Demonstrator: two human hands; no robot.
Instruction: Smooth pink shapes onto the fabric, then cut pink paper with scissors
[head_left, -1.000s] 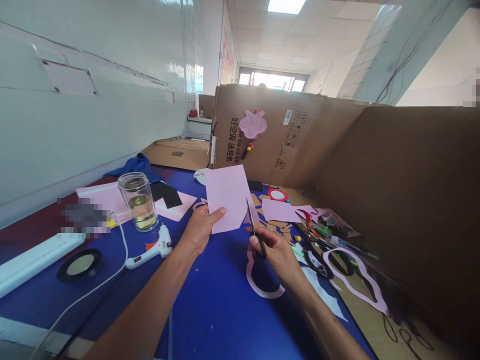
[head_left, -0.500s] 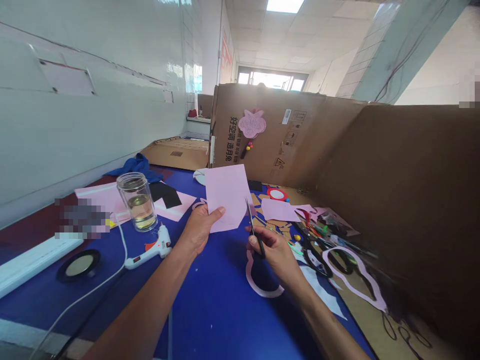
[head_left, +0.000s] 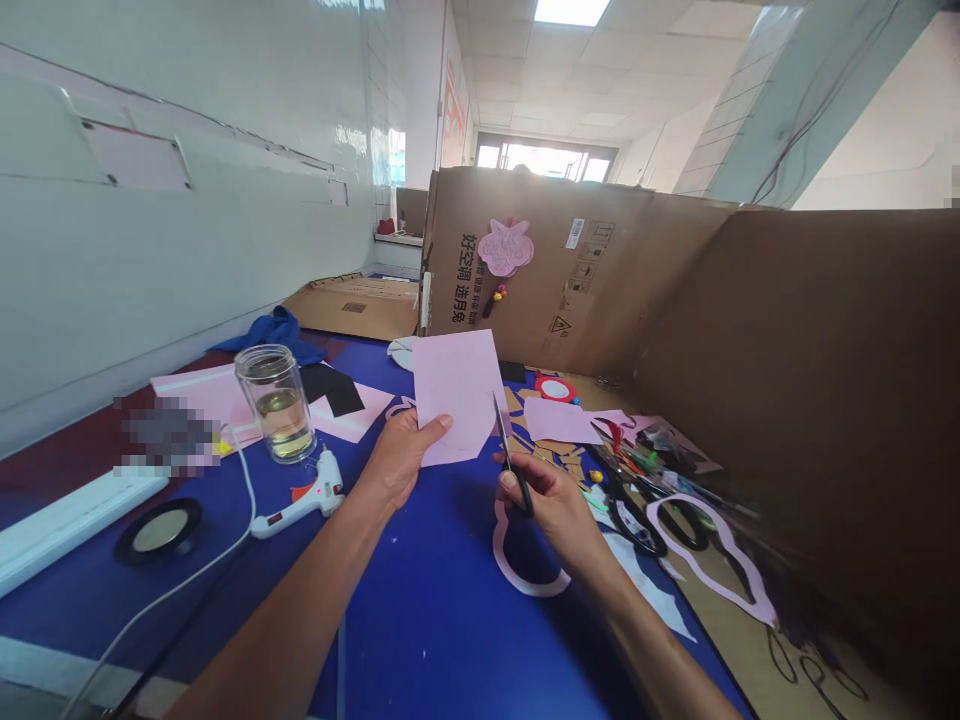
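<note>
A pink sheet (head_left: 456,385) with a slanted lower right corner is raised above the blue table. My left hand (head_left: 405,450) pinches its lower left part, thumb in front. In my right hand (head_left: 544,487) are black-handled scissors (head_left: 517,480), fingers closed round the handles. The blades point up at the sheet's right edge; whether they touch the paper I cannot tell. Below my right hand, a curved pink strip (head_left: 529,588) lies on the table, partly hidden by the hand.
Left of me are a glass jar (head_left: 281,415) of yellowish liquid, a white glue gun (head_left: 307,500) with its cord, and a black tape roll (head_left: 157,530). To the right lie another pink sheet (head_left: 561,420), a pink cut-out outline (head_left: 712,535) and tools. A cardboard wall (head_left: 600,300) stands behind.
Hardly anything differs. The view has shifted very slightly; both hands keep their hold on the pink sheet and the scissors.
</note>
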